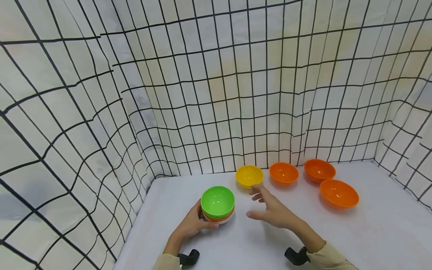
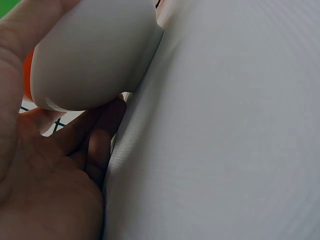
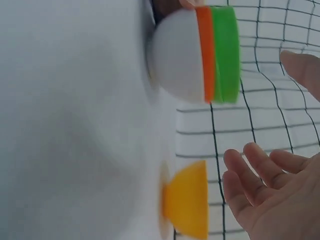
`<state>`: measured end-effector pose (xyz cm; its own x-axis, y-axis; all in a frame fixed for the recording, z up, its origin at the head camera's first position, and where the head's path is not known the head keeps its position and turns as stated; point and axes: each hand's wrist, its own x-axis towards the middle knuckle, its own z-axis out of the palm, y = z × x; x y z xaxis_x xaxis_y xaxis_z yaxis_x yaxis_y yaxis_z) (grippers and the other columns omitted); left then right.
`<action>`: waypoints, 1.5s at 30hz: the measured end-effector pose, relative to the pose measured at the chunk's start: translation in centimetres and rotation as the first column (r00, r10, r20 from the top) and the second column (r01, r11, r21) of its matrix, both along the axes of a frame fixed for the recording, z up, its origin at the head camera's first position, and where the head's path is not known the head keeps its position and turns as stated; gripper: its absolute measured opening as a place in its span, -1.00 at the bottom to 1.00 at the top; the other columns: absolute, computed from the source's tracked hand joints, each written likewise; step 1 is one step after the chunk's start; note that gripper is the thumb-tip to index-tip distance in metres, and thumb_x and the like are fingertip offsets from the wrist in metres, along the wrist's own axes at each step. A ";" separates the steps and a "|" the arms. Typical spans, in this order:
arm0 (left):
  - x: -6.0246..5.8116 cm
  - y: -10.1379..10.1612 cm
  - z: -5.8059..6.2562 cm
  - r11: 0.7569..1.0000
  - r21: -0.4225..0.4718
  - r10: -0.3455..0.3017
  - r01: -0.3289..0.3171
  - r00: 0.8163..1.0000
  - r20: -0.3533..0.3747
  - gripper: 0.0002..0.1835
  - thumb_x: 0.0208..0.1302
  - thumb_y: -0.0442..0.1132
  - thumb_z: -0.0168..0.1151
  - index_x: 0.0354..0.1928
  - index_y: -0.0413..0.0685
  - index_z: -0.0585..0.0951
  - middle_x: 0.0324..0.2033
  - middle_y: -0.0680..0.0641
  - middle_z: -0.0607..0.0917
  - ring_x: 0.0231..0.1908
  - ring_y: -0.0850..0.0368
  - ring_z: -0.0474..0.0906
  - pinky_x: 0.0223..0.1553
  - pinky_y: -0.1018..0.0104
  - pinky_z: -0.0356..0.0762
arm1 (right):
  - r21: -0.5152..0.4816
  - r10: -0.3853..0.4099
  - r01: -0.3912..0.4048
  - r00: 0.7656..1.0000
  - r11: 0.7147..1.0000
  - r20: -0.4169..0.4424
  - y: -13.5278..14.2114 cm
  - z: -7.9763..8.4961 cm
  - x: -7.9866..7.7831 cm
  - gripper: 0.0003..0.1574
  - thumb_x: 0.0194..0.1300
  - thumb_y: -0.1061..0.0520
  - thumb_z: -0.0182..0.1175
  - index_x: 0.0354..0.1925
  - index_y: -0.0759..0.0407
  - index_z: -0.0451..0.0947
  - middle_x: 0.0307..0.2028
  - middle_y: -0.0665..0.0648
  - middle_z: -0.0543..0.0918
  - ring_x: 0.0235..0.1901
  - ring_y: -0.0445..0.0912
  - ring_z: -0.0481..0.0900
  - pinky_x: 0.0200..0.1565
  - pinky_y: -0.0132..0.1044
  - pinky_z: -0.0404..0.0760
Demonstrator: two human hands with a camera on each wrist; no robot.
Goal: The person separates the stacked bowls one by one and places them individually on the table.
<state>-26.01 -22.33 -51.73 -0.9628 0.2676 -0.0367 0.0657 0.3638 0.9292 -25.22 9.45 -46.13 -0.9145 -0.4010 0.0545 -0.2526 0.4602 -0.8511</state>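
Note:
My left hand (image 1: pixel 193 224) holds a stack of nested bowls from its left side, thumb along the front and fingers behind. Bright green (image 1: pixel 217 202) shows on top, with an orange rim under it and a white bowl (image 2: pixel 95 55) at the bottom. In the left wrist view the white base sits right at the table surface. My right hand (image 1: pixel 275 210) hovers right of the stack, fingers spread and holding nothing. Just beyond its fingertips stands a yellow bowl (image 1: pixel 249 176), which the right wrist view shows upright beside the stack.
Along the back stand an orange bowl (image 1: pixel 284 173) and a darker orange bowl (image 1: pixel 319 170). Another orange bowl (image 1: pixel 339 193) stands nearer, at the right. White cloth walls with a black grid (image 1: pixel 216 93) border the white table (image 1: pixel 388 232) at the back and sides.

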 end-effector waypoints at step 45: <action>0.1 -0.3 0.0 1.000 -0.021 -0.014 0.014 1.000 -0.023 0.12 -0.08 -0.16 0.68 0.54 0.12 0.24 0.26 -0.01 0.56 0.07 0.10 0.46 0.21 0.09 0.34 | -0.219 0.083 -0.094 0.995 0.971 -0.058 -9.5 -3.2 -2.5 0.43 -0.10 -0.13 0.64 0.53 0.16 0.04 0.36 0.19 0.34 0.27 0.05 0.41 0.26 0.07 0.47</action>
